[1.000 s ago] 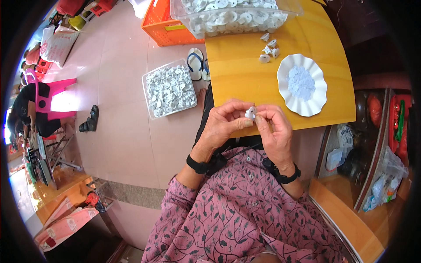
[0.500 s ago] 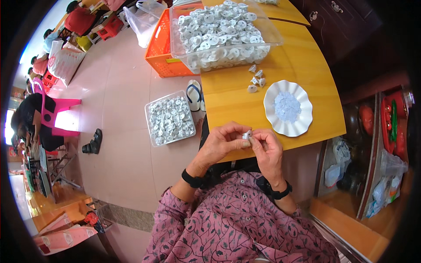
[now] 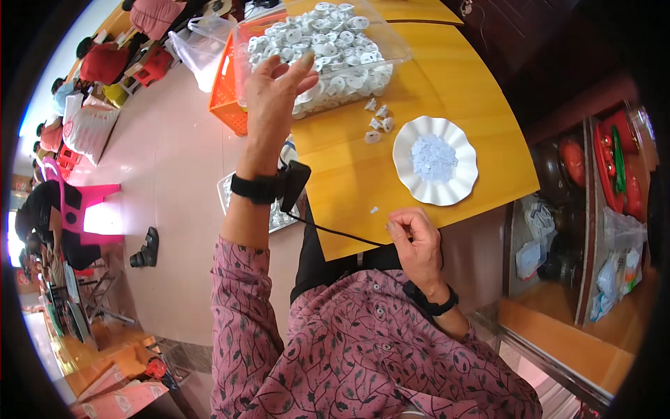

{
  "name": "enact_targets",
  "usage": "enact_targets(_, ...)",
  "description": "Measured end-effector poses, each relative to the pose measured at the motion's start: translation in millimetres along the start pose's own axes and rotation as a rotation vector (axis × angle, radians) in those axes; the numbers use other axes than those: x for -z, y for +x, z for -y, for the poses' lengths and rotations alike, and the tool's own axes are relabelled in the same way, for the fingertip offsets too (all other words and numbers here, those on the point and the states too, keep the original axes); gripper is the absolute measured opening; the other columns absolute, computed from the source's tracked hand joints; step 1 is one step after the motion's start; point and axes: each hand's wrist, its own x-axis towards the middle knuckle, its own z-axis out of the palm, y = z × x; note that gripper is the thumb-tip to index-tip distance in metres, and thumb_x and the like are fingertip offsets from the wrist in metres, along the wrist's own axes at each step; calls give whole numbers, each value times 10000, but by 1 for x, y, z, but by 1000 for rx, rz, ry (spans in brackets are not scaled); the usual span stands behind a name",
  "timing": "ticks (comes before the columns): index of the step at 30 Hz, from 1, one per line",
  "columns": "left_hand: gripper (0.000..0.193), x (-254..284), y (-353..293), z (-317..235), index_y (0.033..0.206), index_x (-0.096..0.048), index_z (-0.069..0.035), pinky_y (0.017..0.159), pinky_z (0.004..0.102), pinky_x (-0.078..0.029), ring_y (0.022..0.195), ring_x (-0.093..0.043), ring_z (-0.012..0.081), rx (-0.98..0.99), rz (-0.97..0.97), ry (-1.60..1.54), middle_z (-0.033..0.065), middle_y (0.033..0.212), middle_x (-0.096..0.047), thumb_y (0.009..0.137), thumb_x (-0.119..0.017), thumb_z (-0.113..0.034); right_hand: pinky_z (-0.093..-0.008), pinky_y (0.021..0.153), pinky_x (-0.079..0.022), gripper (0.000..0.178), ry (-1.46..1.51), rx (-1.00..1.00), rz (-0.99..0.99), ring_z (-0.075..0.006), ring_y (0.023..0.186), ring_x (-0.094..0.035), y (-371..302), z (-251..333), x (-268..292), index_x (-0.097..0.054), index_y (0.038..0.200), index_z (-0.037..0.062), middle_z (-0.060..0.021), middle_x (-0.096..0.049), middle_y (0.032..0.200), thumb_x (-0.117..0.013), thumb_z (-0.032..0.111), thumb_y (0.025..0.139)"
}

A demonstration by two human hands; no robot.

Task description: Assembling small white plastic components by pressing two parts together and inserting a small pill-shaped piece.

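Observation:
My left hand (image 3: pixel 273 91) reaches out over the near left side of a clear plastic bin (image 3: pixel 399 54) heaped with small white round plastic parts (image 3: pixel 324 49). Its fingers are apart and I see nothing held in them. My right hand (image 3: pixel 417 241) is at the table's near edge, thumb and fingertips pinched together; whatever may be between them is hidden. A tiny pale chip (image 3: pixel 374 209) lies on the yellow table (image 3: pixel 335 167) just left of it. Beyond this hand, a white scalloped plate (image 3: pixel 469 171) holds a pile of pale bluish flakes (image 3: pixel 433 158).
Several loose white parts (image 3: pixel 377 123) lie between bin and plate. An orange crate (image 3: pixel 225 98) stands left of the table. My left forearm partly covers another tray (image 3: pixel 227 192) on the floor. A black cable (image 3: pixel 328 229) runs from my left wrist. Shelves (image 3: pixel 586 209) stand at the right.
My hands have parted: the left has swung forward and left to the bin, its fingers opened. The white part both held has left them. The pale chip now shows on the table.

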Motion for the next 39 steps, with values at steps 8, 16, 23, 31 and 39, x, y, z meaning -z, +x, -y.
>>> enact_targets(8,336,-16,-42,79,1120,-682,62,676,261,-525,717,-637,117,-80,429,675,81,920,-705,906,-734,-190,-352,736,-502,80,-302,149,-127,-295,853,-621,17,-19,26,-600,948,10,-126,-605,963,-645,-15,887)
enact_targets(16,303,-32,-43,108,1079,-728,-31,685,376,-533,737,-656,288,-284,458,918,176,870,-639,811,-766,-168,-584,1031,-271,447,-973,163,-115,-365,1234,-423,26,-47,64,-590,1188,-4,-173,-487,1303,-713,298,882)
enact_targets(23,182,-28,-48,124,909,-693,-10,689,383,-537,757,-663,303,-319,501,912,171,867,-657,768,-761,-103,-652,1081,-209,492,-1054,177,8,-378,1352,-335,24,-47,68,-624,1158,-13,-194,-458,1361,-688,397,895)
enact_targets(31,161,-18,-59,107,885,-673,19,635,365,-518,721,-655,280,-259,592,928,158,814,-661,784,-736,-89,-639,1080,-218,563,-919,200,-13,-377,1351,-338,27,-54,72,-618,1168,-18,-192,-441,1386,-738,428,847)
enact_targets(39,162,-3,-76,95,943,-679,40,595,299,-505,630,-649,170,10,693,842,107,748,-684,849,-716,-87,-583,1088,-233,470,-903,168,76,-366,1339,-364,25,-46,71,-651,1159,9,-169,-474,1353,-792,272,796)
